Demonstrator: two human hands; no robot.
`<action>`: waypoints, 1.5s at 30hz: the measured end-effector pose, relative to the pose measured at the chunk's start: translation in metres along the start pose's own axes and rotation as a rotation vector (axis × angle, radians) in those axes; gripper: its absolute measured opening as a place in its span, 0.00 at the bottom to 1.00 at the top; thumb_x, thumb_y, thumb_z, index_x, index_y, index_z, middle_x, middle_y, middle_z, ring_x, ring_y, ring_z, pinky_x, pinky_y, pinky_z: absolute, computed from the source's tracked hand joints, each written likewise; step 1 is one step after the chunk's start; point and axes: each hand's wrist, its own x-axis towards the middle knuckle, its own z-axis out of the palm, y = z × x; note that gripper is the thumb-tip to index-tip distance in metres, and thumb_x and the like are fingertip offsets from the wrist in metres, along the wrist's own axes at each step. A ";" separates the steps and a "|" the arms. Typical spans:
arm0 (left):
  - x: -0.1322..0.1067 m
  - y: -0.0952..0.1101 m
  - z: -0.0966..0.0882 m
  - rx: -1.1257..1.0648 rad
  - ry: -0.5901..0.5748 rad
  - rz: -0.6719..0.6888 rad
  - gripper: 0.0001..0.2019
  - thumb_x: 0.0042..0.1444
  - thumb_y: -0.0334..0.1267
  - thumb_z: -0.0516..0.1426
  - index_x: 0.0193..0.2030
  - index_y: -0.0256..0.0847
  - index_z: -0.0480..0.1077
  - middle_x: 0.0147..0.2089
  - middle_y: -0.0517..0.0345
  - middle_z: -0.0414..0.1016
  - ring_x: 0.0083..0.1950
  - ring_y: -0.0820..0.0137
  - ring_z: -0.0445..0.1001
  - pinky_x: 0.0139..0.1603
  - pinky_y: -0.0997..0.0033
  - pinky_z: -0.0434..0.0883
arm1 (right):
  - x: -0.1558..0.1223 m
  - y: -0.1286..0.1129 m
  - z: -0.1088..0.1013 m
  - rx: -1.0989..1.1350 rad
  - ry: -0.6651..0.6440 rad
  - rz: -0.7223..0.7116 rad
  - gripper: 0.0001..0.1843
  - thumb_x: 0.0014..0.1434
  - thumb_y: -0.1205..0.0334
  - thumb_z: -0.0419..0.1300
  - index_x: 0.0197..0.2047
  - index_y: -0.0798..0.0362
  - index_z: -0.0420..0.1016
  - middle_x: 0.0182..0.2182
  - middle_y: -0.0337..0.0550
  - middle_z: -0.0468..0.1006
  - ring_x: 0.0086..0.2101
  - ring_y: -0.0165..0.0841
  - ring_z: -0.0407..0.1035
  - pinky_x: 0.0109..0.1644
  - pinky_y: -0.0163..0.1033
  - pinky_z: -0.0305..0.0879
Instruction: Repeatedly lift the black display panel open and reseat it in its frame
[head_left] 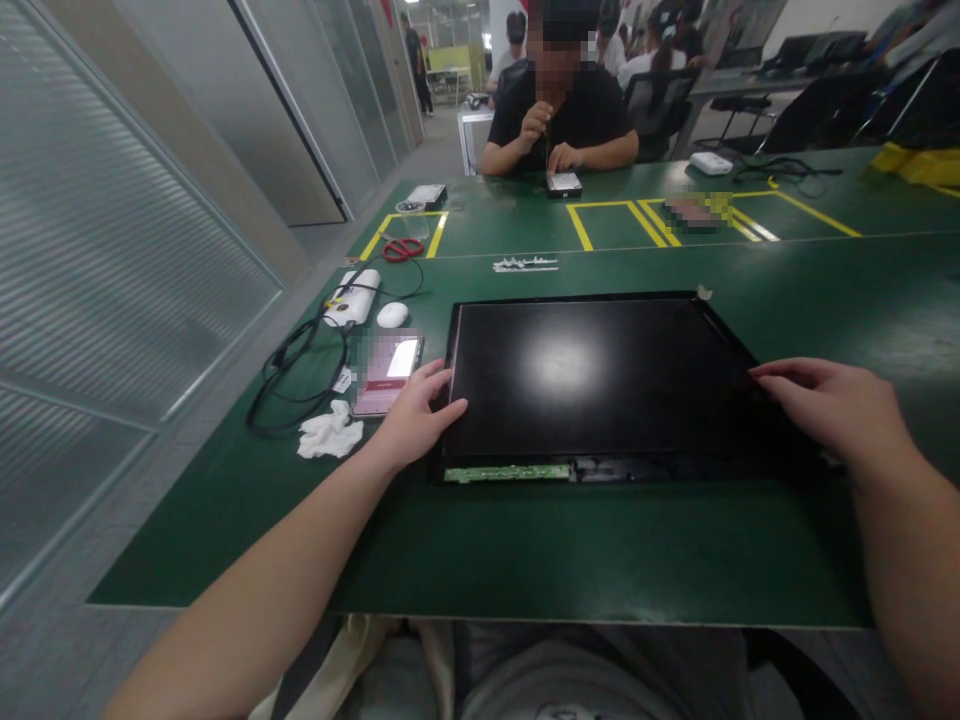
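A black LCD panel [600,385] lies face up on the green table, with light reflecting off its middle. A narrow green circuit board [508,473] shows along the left part of its near edge. At the panel's left edge is my left hand [416,415], its thumb over the border and its fingers along the side. My right hand [840,405] pinches the right edge between thumb and fingers; its fingertips are partly hidden.
Left of the panel lie a phone [386,375], a crumpled tissue [331,430], a white mouse [392,315], a white device [352,298] and black cables [289,360]. Red-handled scissors [403,249] lie farther back. Across the table, a person [562,110] handles a hard drive [563,184].
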 end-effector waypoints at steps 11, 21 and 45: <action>0.000 0.009 0.002 0.099 0.032 0.025 0.23 0.61 0.38 0.64 0.62 0.37 0.79 0.78 0.36 0.66 0.80 0.42 0.63 0.78 0.38 0.64 | -0.007 -0.007 0.000 -0.035 -0.023 -0.021 0.20 0.52 0.49 0.59 0.41 0.44 0.87 0.33 0.45 0.82 0.36 0.44 0.74 0.51 0.51 0.71; 0.000 0.004 0.002 0.152 0.039 0.060 0.23 0.61 0.40 0.63 0.63 0.39 0.78 0.79 0.38 0.65 0.81 0.43 0.62 0.80 0.38 0.60 | -0.013 -0.004 0.004 -0.024 0.011 -0.101 0.19 0.52 0.48 0.58 0.40 0.44 0.87 0.30 0.43 0.82 0.35 0.43 0.75 0.50 0.50 0.72; 0.008 -0.005 0.016 0.288 0.094 0.148 0.25 0.62 0.36 0.63 0.66 0.41 0.75 0.75 0.35 0.68 0.79 0.39 0.63 0.79 0.31 0.58 | -0.097 0.119 0.006 -0.012 0.241 0.224 0.42 0.60 0.34 0.48 0.68 0.49 0.75 0.61 0.67 0.79 0.63 0.63 0.71 0.67 0.66 0.69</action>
